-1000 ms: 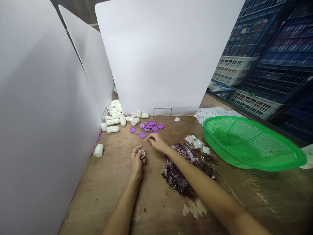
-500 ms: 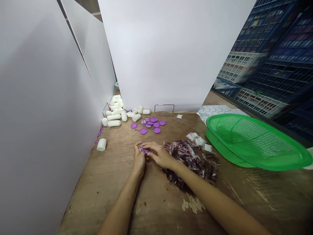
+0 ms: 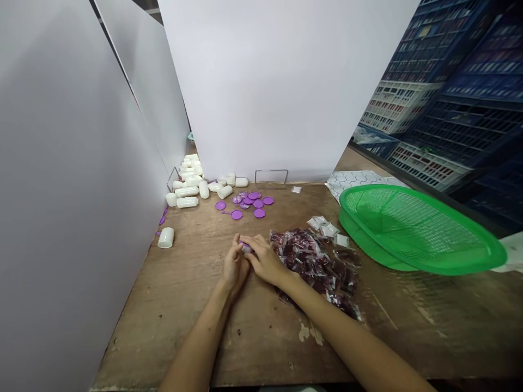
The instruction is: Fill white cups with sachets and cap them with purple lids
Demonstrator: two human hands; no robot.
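Note:
Together, my left hand [image 3: 236, 265] and my right hand [image 3: 265, 261] hold a small white cup with a purple lid [image 3: 245, 247] above the middle of the table. Fingers of both hands wrap round it and hide most of it. Just beyond lie several round purple lids [image 3: 236, 214]. To the right of my right hand is a heap of dark red clear packets [image 3: 314, 261], with several small white sachets [image 3: 329, 229] at its far edge. A short stack of white cups [image 3: 166, 238] stands at the left edge of the table.
More stacks of white cups [image 3: 187, 202] lie at the back left near a wire stand [image 3: 271, 178]. A green mesh basket [image 3: 379, 256] sits at the right. White panels [image 3: 261, 92] rise behind and at the left. Crates [image 3: 392, 106] are piled beyond the table.
My left hand has turned and closed further round the cup, and the purple lid now lies flatter between my hands. The whole view has shifted slightly.

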